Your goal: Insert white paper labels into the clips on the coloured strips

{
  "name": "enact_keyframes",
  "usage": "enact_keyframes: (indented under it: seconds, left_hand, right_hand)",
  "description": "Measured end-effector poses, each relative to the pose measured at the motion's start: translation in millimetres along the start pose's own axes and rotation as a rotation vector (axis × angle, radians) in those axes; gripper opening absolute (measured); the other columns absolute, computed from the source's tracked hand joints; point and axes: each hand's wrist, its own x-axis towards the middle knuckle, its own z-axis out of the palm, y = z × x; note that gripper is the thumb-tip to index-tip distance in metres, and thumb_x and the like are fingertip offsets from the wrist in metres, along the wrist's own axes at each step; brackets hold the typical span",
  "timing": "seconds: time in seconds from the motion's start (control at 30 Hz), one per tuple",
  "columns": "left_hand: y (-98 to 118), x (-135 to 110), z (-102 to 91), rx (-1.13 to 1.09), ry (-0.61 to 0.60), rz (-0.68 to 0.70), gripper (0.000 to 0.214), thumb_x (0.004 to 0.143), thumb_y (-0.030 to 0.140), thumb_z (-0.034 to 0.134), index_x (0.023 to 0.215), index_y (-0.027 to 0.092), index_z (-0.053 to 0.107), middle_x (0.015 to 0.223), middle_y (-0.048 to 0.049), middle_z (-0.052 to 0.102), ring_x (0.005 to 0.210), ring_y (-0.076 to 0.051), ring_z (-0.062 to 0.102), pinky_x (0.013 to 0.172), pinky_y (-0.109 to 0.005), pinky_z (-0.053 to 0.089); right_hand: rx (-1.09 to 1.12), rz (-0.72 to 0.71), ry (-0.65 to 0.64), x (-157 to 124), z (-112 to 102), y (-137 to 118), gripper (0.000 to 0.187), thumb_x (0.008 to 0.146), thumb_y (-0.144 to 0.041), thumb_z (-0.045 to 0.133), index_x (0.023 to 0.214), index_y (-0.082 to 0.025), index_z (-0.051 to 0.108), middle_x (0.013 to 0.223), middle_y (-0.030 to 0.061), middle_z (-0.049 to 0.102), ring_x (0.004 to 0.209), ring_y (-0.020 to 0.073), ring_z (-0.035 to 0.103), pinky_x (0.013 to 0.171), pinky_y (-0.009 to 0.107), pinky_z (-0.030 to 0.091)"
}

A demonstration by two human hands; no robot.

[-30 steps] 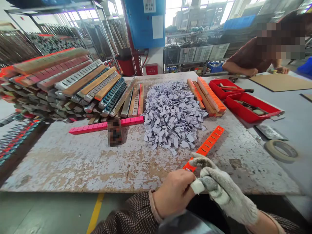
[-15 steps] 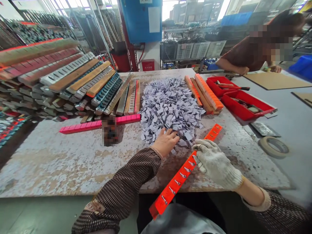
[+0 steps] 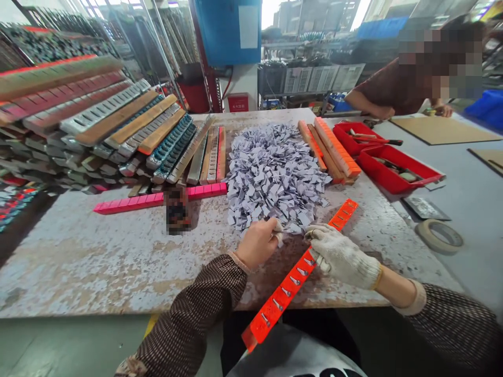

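Note:
My left hand (image 3: 257, 243) is bare and closed in a pinch at the front of a heap of small white paper pieces (image 3: 271, 173). A small white paper piece (image 3: 291, 229) shows at its fingertips, partly hidden. My right hand (image 3: 341, 254), in a white knit glove, lies across an orange slotted bar (image 3: 288, 288). Its fingers are curled together close to the left fingertips; what they hold is hidden. Several small metal parts (image 3: 294, 281) sit in the slots on the bar's near half. The bar slants from the table over my lap.
Slotted bars (image 3: 118, 125) are piled at the left, with a pink bar (image 3: 133, 203) before them. Orange bars (image 3: 338, 146) lie right of the heap. Farther right are red trays (image 3: 396, 165), a tape roll (image 3: 439, 235) and a co-worker (image 3: 416, 73).
My left hand has drawn back from the paper heap towards me, its spread fingers closing into a pinch with a paper piece. My right hand has shifted slightly left; the orange bar hardly moved.

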Motion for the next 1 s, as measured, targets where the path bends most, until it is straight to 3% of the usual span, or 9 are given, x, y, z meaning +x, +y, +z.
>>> enact_keyframes:
  seconds: [0.13,0.23,0.37,0.47,0.53,0.63,0.77,0.87,1.0]
  left_hand:
    - [3,-17,7.7,-0.278,-0.002,-0.080,0.011,0.088,0.027,0.062,0.085,0.019,0.056,0.077,-0.0002,0.064,0.071,-0.015,0.061,0.066,-0.026,0.049]
    - [9,-25,11.7,-0.615,0.000,-0.164,0.019,0.081,0.034,0.067,0.082,0.018,0.056,0.075,0.0004,0.063,0.067,-0.013,0.058,0.065,-0.025,0.047]
    - [19,-33,14.6,-0.735,-0.004,-0.202,0.023,0.078,0.037,0.069,0.082,0.017,0.057,0.076,-0.0014,0.066,0.067,-0.014,0.059,0.067,-0.028,0.049]
    - [27,-40,14.5,-0.697,0.039,-0.183,0.021,0.078,0.033,0.069,0.082,0.017,0.057,0.076,-0.0004,0.064,0.069,-0.014,0.058,0.069,-0.027,0.048]
    - [34,-45,13.4,-0.581,0.085,-0.158,0.017,0.081,0.031,0.067,0.082,0.017,0.057,0.076,0.0009,0.061,0.069,-0.013,0.057,0.068,-0.026,0.047]
    - [47,-51,12.8,-0.365,0.132,-0.123,0.009,0.086,0.027,0.062,0.086,0.018,0.060,0.075,0.0017,0.063,0.068,-0.013,0.058,0.066,-0.025,0.046]
    - [61,-53,18.5,-0.068,0.202,-0.010,0.005,0.086,0.017,0.060,0.090,0.020,0.062,0.079,-0.0004,0.069,0.073,-0.016,0.063,0.068,-0.027,0.047]
    - [66,-54,23.2,0.078,0.266,0.147,0.005,0.089,0.017,0.059,0.093,0.019,0.062,0.090,-0.0060,0.071,0.085,-0.021,0.065,0.078,-0.032,0.050]
    - [72,-56,18.9,-0.193,0.192,0.116,0.015,0.092,0.026,0.064,0.104,0.019,0.062,0.098,-0.0063,0.070,0.084,-0.018,0.063,0.078,-0.029,0.051]
  right_hand:
    - [0.011,0.007,0.038,-9,8,3,0.015,0.089,-0.007,0.053,0.090,-0.012,0.067,0.109,0.0172,0.068,0.110,0.0343,0.065,0.098,0.055,0.060]
    - [0.021,0.033,0.071,-14,14,4,0.013,0.093,-0.011,0.054,0.089,-0.013,0.066,0.112,0.0169,0.068,0.110,0.0322,0.065,0.099,0.054,0.059]
    - [0.102,0.089,0.118,-16,18,5,0.017,0.098,-0.018,0.053,0.086,-0.017,0.066,0.110,0.0139,0.070,0.115,0.0322,0.065,0.102,0.055,0.057]
    - [0.229,0.167,0.170,-12,15,8,0.017,0.101,-0.025,0.051,0.096,-0.021,0.067,0.100,0.0106,0.072,0.108,0.0296,0.069,0.094,0.050,0.061]
    - [0.334,0.247,0.214,-7,8,9,0.026,0.106,-0.026,0.038,0.115,-0.023,0.063,0.090,0.0071,0.071,0.082,0.0229,0.071,0.072,0.039,0.063]
    - [0.459,0.344,0.250,0,-9,2,0.034,0.109,-0.028,0.026,0.127,-0.022,0.054,0.082,0.0036,0.068,0.060,0.0179,0.065,0.048,0.030,0.054]
    - [0.595,0.369,0.262,9,-24,-26,0.026,0.106,-0.040,0.046,0.100,-0.023,0.064,0.102,0.0077,0.070,0.088,0.0212,0.069,0.072,0.033,0.060]
    - [0.675,0.388,0.287,16,-23,-45,0.036,0.105,-0.042,0.049,0.078,-0.022,0.061,0.098,0.0058,0.068,0.093,0.0215,0.066,0.084,0.035,0.058]
    - [0.858,0.460,0.264,15,-23,-51,0.031,0.102,-0.044,0.056,0.081,-0.022,0.062,0.096,0.0048,0.064,0.092,0.0198,0.063,0.080,0.031,0.056]
